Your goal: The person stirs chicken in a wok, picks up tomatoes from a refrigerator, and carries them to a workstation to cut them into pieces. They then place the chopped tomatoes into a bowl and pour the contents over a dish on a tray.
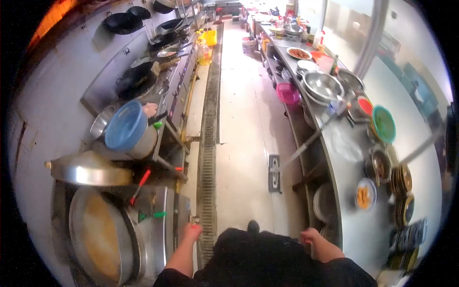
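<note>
Hands (pixel 192 231) (pixel 311 235) loosely curled, contents unclear; drain grate (pixel 209 167) near left, long axis running forward.

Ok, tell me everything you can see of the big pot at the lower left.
The big pot is round and wide, silvery like steel, with a narrow rim. It is uncovered, mouth upward, and holds cloudy, tan-brown liquid, with bare inner wall showing above it. It sits on the person's left, apart from the left hand. Its base is hidden, so what supports it cannot be told.
</note>
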A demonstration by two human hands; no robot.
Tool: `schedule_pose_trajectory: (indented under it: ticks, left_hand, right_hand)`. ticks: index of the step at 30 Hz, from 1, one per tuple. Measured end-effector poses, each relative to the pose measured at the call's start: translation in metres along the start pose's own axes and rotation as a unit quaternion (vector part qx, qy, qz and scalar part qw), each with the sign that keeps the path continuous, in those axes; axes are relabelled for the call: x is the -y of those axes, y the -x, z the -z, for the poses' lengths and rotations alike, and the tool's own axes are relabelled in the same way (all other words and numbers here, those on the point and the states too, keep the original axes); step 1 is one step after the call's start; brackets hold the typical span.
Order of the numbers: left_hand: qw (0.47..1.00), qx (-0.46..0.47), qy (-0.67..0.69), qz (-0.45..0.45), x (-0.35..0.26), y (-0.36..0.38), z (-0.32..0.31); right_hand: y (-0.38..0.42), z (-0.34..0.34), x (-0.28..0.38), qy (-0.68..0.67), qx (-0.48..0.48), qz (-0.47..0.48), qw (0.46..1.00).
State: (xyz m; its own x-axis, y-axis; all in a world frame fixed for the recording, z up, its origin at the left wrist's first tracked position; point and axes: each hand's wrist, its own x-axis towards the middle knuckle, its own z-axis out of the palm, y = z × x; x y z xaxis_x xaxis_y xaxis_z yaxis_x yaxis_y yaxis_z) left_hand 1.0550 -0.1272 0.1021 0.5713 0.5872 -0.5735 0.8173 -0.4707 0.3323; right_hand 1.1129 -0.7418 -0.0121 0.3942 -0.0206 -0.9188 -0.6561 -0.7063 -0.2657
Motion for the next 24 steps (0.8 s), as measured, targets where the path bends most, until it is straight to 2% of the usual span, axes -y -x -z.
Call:
schedule_pose_trajectory:
  ticks: [1, 2, 3, 4, 5, 6, 7, 8, 9, 10, 11, 12, 13, 14, 15, 16, 17, 18, 19, 21, 24]
  left_hand:
    - [0.997, 0.067, -0.007, 0.037, -0.030, 0.003, 0.022]
    - [0.996, 0.049, -0.034, 0.065, -0.021, -0.020, 0.011]
    - [0.993, 0.043, -0.089, 0.064, 0.001, -0.055, -0.008]
    - [0.991, 0.097, -0.034, 0.082, 0.061, -0.117, -0.052]
    - [0.984, 0.128, -0.124, -0.007, 0.097, -0.157, -0.074]
    - [0.962, 0.140, -0.210, -0.100, 0.106, -0.185, -0.078]
    - [0.959, 0.196, -0.203, -0.017, 0.067, -0.188, -0.061]
    - [0.965, 0.190, -0.178, 0.023, 0.019, -0.210, -0.039]
    - [0.973, 0.169, -0.153, 0.037, -0.039, -0.234, -0.009]
    - [0.982, 0.146, -0.120, 0.022, -0.104, -0.263, 0.023]
    - [0.990, 0.116, -0.068, -0.029, -0.174, -0.290, 0.055]
    - [0.984, 0.141, -0.104, -0.018, -0.206, -0.367, 0.035]
    - [0.976, 0.167, -0.141, -0.010, -0.237, -0.442, 0.017]
    - [0.983, 0.112, -0.144, -0.025, -0.373, -0.431, 0.103]
    - [0.983, 0.083, -0.147, -0.072, -0.406, -0.510, 0.087]
    - [0.993, 0.113, 0.027, -0.017, -0.517, -0.500, 0.162]
    - [0.990, 0.018, -0.014, -0.139, -0.556, -0.562, 0.152]
    - [0.994, 0.005, 0.035, -0.099, -0.630, -0.587, 0.184]
    - [0.994, 0.020, 0.041, -0.102, -0.681, -0.630, 0.197]
    - [0.982, -0.042, 0.061, -0.172, -0.764, -0.697, 0.213]
    - [0.989, -0.037, 0.075, -0.120, -0.843, -0.770, 0.230]
  right_hand:
    - [-0.036, 0.028, 0.049, -0.044, -0.009, 0.048, 0.998]
    - [-0.054, 0.057, 0.108, -0.008, -0.075, 0.087, 0.993]
    - [-0.059, 0.084, 0.184, 0.031, -0.136, 0.129, 0.982]
    - [-0.072, 0.116, 0.248, 0.045, -0.134, 0.138, 0.980]
    - [-0.087, 0.144, 0.307, 0.051, -0.185, 0.226, 0.955]
    - [-0.108, 0.167, 0.358, 0.053, -0.230, 0.310, 0.921]
    - [-0.133, 0.193, 0.404, 0.073, -0.228, 0.287, 0.928]
    - [-0.151, 0.209, 0.440, 0.079, -0.223, 0.291, 0.927]
    - [-0.167, 0.224, 0.471, -0.015, -0.192, 0.273, 0.942]
    - [-0.183, 0.245, 0.503, -0.105, -0.160, 0.254, 0.948]
    - [-0.200, 0.260, 0.526, -0.090, -0.163, 0.206, 0.961]
    - [-0.281, 0.277, 0.504, -0.080, -0.172, 0.219, 0.957]
    - [-0.238, 0.291, 0.546, -0.077, -0.131, 0.155, 0.976]
    - [-0.274, 0.311, 0.543, 0.058, -0.158, 0.169, 0.971]
    - [-0.238, 0.329, 0.592, -0.068, -0.073, 0.069, 0.993]
    - [-0.269, 0.349, 0.593, 0.014, -0.094, 0.072, 0.993]
    - [-0.309, 0.375, 0.590, 0.092, -0.117, 0.078, 0.986]
    - [-0.320, 0.397, 0.608, 0.104, -0.116, 0.062, 0.986]
    - [-0.331, 0.415, 0.635, 0.096, -0.111, 0.051, 0.988]
    - [-0.366, 0.456, 0.703, 0.097, -0.097, 0.040, 0.990]
    - [-0.429, 0.533, 0.824, 0.104, -0.082, 0.071, 0.989]
